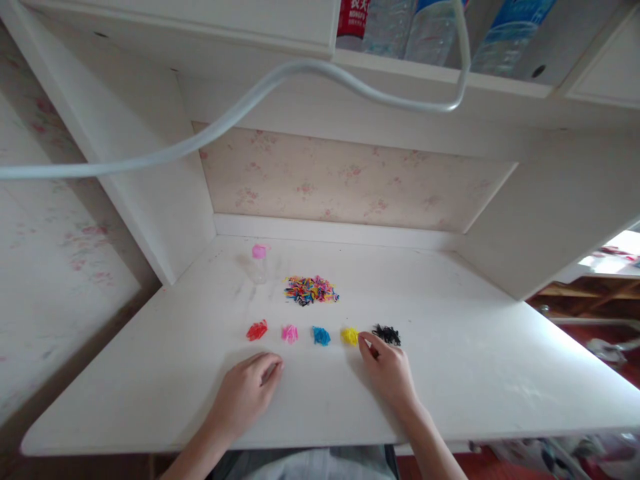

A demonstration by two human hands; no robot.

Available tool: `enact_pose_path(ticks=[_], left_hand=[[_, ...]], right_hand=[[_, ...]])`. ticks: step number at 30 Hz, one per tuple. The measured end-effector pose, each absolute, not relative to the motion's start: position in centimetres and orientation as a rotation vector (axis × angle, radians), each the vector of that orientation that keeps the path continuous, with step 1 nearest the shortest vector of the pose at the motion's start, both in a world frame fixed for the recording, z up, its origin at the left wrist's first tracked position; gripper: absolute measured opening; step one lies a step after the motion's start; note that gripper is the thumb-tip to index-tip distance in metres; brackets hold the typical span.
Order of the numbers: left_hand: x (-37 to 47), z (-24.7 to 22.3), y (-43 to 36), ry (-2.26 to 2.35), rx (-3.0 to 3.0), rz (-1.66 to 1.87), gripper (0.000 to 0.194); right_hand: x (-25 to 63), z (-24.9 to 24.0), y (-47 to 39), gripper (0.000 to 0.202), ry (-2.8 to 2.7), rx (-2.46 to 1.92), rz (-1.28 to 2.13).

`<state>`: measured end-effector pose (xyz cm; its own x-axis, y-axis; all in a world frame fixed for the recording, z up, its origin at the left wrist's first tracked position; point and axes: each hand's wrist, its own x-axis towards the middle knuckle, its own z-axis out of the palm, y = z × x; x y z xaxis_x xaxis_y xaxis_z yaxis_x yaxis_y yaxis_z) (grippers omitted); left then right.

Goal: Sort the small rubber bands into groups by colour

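Note:
On the white desk, a mixed multicoloured pile of small bands (pixel 311 291) lies behind a row of single-colour piles: red (pixel 257 330), pink (pixel 289 334), blue (pixel 321 336), yellow (pixel 349 336) and black (pixel 387 335). My right hand (pixel 384 365) has its thumb and fingertips pinched at the right edge of the yellow pile; whatever is between them is too small to make out. Below the red and pink piles, my left hand (pixel 253 385) rests on the desk with thumb and fingertips together, their contents hidden.
A clear container with a pink top (pixel 259 252) stands at the back left of the desk (pixel 200 373). Side panels bound the desk left and right. A pale curved tube (pixel 300 67) crosses above, below a shelf of bottles (pixel 435 30).

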<state>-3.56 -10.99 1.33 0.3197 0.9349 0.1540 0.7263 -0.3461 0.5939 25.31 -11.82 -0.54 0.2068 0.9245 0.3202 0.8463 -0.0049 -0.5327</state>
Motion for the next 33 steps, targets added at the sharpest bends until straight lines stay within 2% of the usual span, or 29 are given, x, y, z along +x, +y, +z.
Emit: enact_pose_path(ticks=[11, 19, 26, 33], left_hand=[[-3.3, 1.5, -11.1, 1.468, 2.228, 0.644, 0.024], [-3.0, 2.2, -9.3, 1.442, 2.143, 0.649, 0.031], [2.7, 5.6, -5.2, 1.487, 2.430, 0.468, 0.028], [8.3, 5.2, -1.1, 1.627, 2.534, 0.309, 0.025]], right_hand=[[25.5, -0.5, -11.9, 0.035, -1.721, -1.966, 0.164], [25.5, -0.4, -11.9, 0.036, -1.726, -2.027, 0.132], [25.0, -0.2, -12.6, 0.034, -1.786, -2.096, -0.050], [25.1, -0.3, -12.8, 0.033, -1.781, -2.062, -0.119]])
